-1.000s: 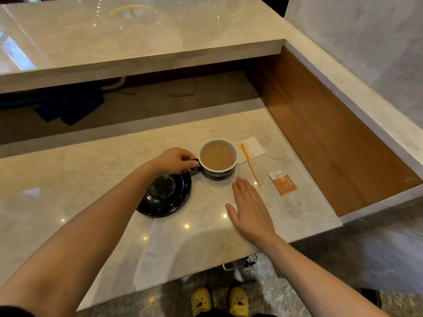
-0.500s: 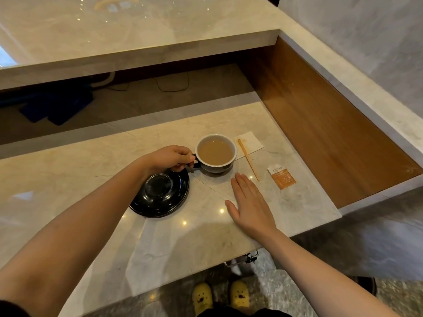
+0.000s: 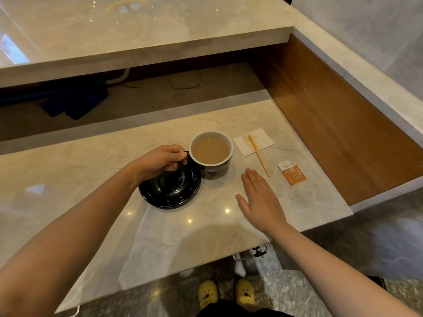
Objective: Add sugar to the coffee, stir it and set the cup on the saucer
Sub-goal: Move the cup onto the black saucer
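Note:
A dark cup [image 3: 211, 150] with a white inside holds milky coffee. My left hand [image 3: 163, 159] pinches its handle, and the cup appears raised a little, overlapping the right edge of the black saucer [image 3: 170, 189]. My right hand [image 3: 258, 200] lies flat on the marble counter [image 3: 91, 179], fingers together, just right of the saucer. A wooden stir stick [image 3: 259, 155] rests with its far end on a white napkin [image 3: 253, 144]. An orange sugar packet [image 3: 292, 174] with a torn white top lies to the right of the stick.
A higher marble ledge [image 3: 146, 40] runs across the back, over a dark gap with cables and blue items [image 3: 73, 104]. A wooden side panel [image 3: 338, 124] walls in the right. The counter's front edge is near my yellow slippers [image 3: 225, 294].
The cup has shifted left toward the saucer in my left hand and now overlaps its rim. My right hand stays flat on the counter.

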Tool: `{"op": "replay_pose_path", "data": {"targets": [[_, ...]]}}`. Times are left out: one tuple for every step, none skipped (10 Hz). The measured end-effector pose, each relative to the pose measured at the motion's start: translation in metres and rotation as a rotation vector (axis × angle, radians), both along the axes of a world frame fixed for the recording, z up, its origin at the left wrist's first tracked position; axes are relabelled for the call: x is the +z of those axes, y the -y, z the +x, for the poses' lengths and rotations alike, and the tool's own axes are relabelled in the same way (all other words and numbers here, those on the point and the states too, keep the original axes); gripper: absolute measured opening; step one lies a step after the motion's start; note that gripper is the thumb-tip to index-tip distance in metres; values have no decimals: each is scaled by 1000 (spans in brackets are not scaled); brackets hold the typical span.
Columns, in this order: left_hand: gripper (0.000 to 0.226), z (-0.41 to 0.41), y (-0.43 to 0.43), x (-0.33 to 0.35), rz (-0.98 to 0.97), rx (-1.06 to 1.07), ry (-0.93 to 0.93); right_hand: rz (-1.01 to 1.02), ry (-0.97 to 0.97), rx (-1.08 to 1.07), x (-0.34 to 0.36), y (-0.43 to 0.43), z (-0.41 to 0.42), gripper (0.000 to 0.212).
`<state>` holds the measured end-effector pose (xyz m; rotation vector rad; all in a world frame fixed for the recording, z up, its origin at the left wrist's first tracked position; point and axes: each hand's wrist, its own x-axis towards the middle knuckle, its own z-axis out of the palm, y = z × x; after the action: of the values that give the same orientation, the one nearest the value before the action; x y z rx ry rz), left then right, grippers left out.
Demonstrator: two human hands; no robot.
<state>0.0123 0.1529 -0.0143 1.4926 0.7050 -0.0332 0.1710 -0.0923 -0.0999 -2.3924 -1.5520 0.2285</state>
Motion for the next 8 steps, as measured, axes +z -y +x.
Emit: {"op": "replay_pose_path", "data": {"targets": [[21, -16, -1, 3, -28, 50, 23, 1, 7, -2, 1, 1, 0, 63], [22, -34, -2, 7, -31, 83, 29, 0, 17, 3, 1, 2, -1, 65], [22, -52, -3, 5, -8, 120, 15, -5, 18, 7, 1, 1, 0, 66], [22, -69, -4, -1, 28, 141, 4, -5, 22, 8, 0, 1, 0, 66], [21, -83, -4, -8, 46, 174, -6, -15, 21, 8, -1, 1, 0, 64], [24, -92, -2, -13, 48, 208, -8, -20, 18, 10, 0, 1, 0, 66], [24, -97, -1, -15, 33, 213, 7, -27, 22, 10, -1, 0, 0, 68], [24, -100, 0, -17, 16, 207, 16, -25, 24, 9, -1, 0, 0, 68]]}}
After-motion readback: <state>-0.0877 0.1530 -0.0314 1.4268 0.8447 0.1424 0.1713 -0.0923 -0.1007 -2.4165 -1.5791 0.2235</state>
